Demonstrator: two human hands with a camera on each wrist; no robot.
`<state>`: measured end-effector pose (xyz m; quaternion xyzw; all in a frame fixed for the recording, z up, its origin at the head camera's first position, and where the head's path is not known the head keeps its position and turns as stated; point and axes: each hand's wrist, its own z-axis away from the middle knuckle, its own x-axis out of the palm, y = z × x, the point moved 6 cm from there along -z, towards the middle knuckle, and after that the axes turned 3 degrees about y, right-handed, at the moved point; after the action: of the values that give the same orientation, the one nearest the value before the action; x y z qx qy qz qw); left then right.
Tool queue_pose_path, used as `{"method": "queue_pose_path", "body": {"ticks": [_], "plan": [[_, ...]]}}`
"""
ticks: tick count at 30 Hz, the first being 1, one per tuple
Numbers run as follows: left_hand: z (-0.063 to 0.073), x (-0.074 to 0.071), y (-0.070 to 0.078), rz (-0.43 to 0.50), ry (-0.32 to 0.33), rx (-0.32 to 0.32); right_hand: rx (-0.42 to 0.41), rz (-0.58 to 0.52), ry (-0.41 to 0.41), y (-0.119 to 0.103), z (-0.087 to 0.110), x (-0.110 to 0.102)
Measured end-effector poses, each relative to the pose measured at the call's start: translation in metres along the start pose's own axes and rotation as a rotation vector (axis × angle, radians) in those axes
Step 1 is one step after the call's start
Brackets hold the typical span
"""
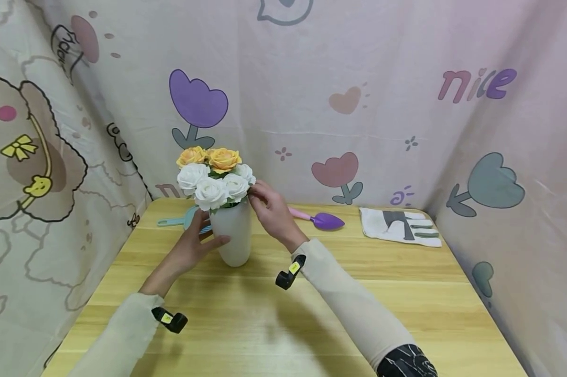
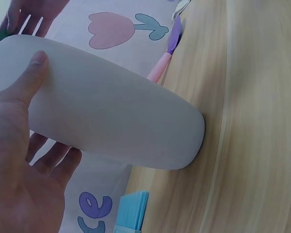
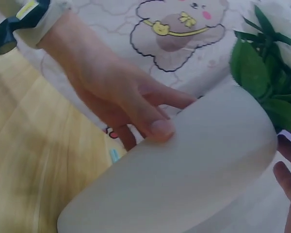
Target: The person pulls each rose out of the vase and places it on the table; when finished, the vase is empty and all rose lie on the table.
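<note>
Holding roses [image 1: 211, 193]: one white vase [image 1: 236, 235], left hand [image 1: 192, 246] gripping it; right hand [image 1: 275, 215] near its top, hold unclear.

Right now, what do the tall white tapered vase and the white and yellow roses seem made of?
Tall white tapered vase: matte ceramic or plastic, judging by its smooth, dull wall. White and yellow roses: probably fabric or foam, matte; crisp, uniform petals suggest artificial flowers.

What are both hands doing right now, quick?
Left hand: holding the white vase, thumb and fingers around its side.
Right hand: up by the flowers; can't tell if it's pinching anything.
</note>
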<state>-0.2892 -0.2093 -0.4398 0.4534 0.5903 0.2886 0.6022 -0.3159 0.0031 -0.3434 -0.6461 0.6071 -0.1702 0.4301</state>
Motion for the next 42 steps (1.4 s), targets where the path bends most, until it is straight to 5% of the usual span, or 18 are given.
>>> {"method": "queue_pose_path", "body": {"ticks": [4, 7, 13, 20, 28, 35, 42], "plan": [[-0.001, 0.002, 0.002, 0.017, -0.006, 0.024, -0.115, 0.134, -0.064, -0.011, -0.001, 0.004], [-0.001, 0.001, 0.003, 0.024, -0.004, 0.038, -0.152, 0.131, -0.070, -0.020, -0.005, 0.002], [-0.002, 0.000, 0.003, 0.019, -0.003, 0.041, -0.128, -0.064, 0.088, -0.037, -0.021, -0.015], [-0.002, 0.000, 0.001, 0.008, -0.015, 0.008, -0.161, -0.158, 0.222, -0.054, -0.032, -0.027], [-0.002, 0.001, 0.000, 0.005, -0.013, 0.010, -0.131, -0.114, 0.239, -0.045, -0.028, -0.027], [-0.002, 0.001, 0.000, 0.003, -0.004, 0.022, -0.085, -0.055, 0.176, -0.035, -0.023, -0.017], [-0.002, 0.001, -0.001, 0.008, -0.006, 0.012, -0.078, -0.048, 0.266, -0.029, -0.020, -0.014]]}}
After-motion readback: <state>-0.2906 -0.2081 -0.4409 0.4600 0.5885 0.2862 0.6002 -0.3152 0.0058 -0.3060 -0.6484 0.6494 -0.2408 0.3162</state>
